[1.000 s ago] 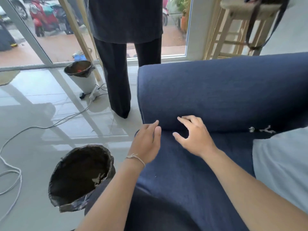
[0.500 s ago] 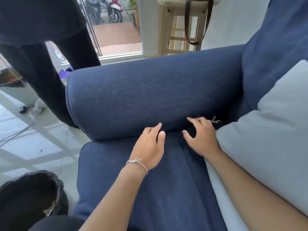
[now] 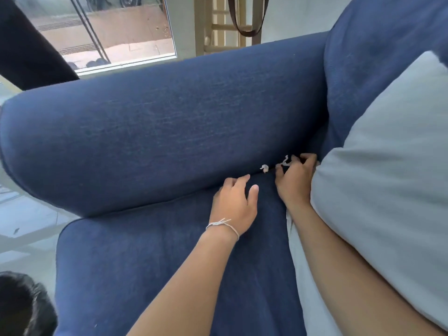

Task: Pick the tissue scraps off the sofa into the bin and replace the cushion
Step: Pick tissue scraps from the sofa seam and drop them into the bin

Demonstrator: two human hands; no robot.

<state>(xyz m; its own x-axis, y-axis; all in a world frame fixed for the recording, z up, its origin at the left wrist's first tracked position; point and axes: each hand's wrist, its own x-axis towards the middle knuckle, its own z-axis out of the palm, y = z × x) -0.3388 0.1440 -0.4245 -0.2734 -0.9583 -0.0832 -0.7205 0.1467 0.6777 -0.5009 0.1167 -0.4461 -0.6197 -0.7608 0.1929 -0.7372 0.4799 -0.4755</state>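
Two white tissue scraps lie in the crease between the blue sofa's armrest (image 3: 169, 129) and seat. The small scrap (image 3: 264, 168) lies free. The twisted scrap (image 3: 284, 161) sits between the thumb and curled fingers of my right hand (image 3: 294, 183), which pinches it. My left hand (image 3: 235, 202) rests on the seat just left of the scraps, fingers relaxed and holding nothing. A pale grey cushion (image 3: 388, 178) leans against the sofa back on the right, pressing on my right forearm. The black-lined bin (image 3: 21, 304) shows at the bottom left corner.
A person's dark trouser leg (image 3: 29, 49) stands beyond the armrest at top left. A wooden stool (image 3: 218, 27) with a hanging brown strap (image 3: 247, 32) is behind the sofa. Tiled floor (image 3: 26, 214) lies to the left.
The view swung right and closer to the sofa corner. My right hand slid right along the crease to the twisted scrap, and my left hand followed. The bin moved almost out of view.
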